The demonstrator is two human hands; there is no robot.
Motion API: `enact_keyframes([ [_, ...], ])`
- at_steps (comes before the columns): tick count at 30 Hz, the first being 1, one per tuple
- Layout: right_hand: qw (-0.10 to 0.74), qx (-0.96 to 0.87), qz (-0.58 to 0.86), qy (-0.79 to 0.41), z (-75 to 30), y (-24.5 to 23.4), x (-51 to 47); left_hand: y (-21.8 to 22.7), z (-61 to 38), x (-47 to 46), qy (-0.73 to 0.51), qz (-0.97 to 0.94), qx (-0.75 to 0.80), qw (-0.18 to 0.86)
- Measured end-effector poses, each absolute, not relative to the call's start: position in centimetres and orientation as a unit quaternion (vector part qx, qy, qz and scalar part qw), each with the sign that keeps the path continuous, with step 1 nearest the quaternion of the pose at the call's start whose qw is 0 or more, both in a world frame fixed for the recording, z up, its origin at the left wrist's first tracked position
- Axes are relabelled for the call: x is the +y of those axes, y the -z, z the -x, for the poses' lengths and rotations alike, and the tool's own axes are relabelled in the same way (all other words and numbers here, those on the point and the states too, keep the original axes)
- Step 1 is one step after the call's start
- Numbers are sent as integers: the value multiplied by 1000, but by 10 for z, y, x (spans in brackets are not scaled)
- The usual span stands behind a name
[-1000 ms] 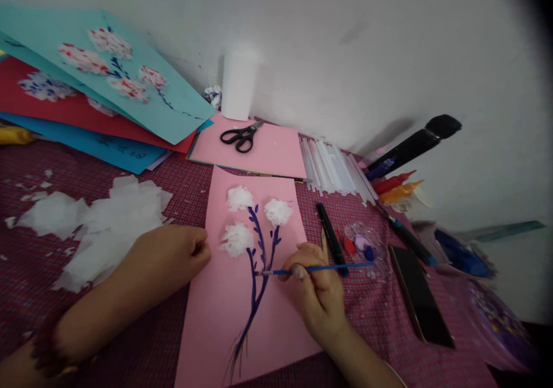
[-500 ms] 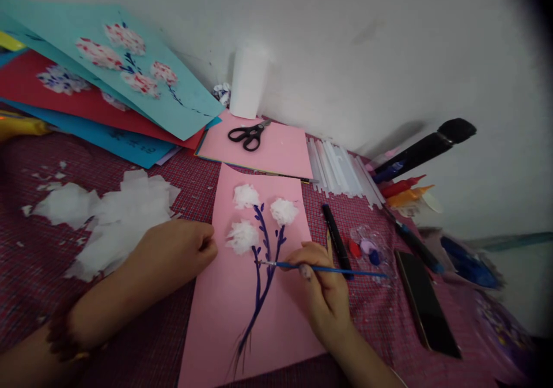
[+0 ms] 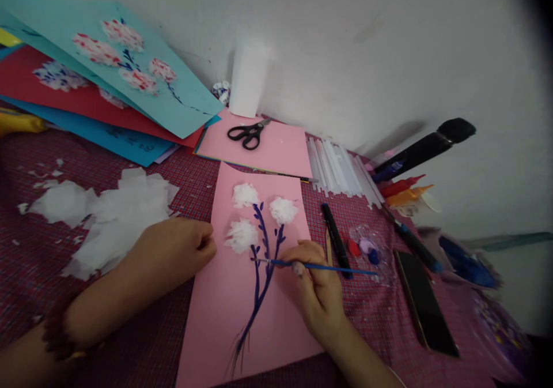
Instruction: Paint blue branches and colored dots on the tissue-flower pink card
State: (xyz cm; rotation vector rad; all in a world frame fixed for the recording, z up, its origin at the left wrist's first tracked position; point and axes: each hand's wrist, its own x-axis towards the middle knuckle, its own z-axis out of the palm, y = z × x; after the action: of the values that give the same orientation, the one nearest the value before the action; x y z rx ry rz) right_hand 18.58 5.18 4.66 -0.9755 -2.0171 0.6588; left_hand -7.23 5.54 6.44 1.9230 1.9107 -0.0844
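Paintbrush (image 3: 337, 269) now slightly further left, left hand (image 3: 173, 249) at pink paper (image 3: 224, 319) edge

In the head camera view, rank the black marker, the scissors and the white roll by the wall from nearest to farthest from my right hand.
1. Black marker, right beside the right hand holding the paintbrush.
2. Scissors, on the far pink sheet.
3. White roll, against the wall.

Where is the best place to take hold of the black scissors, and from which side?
Probably by the black handle loops, coming from above on the near side: the scissors lie flat on pink paper, blades pointing away toward the wall.
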Motion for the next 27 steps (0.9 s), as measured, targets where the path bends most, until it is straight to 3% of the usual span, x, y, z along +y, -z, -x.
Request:
enact_keyframes([
  [9, 383, -807, 376, -244, -185, -51, 51, -64, 72, 55, 31, -693, 687, 216],
  [15, 424, -790, 375, -236, -188, -56, 48, -64, 72, 55, 31, -693, 686, 218],
  [27, 398, -805, 367, -242, -187, -57, 44, -66, 72, 55, 26, -697, 685, 210],
])
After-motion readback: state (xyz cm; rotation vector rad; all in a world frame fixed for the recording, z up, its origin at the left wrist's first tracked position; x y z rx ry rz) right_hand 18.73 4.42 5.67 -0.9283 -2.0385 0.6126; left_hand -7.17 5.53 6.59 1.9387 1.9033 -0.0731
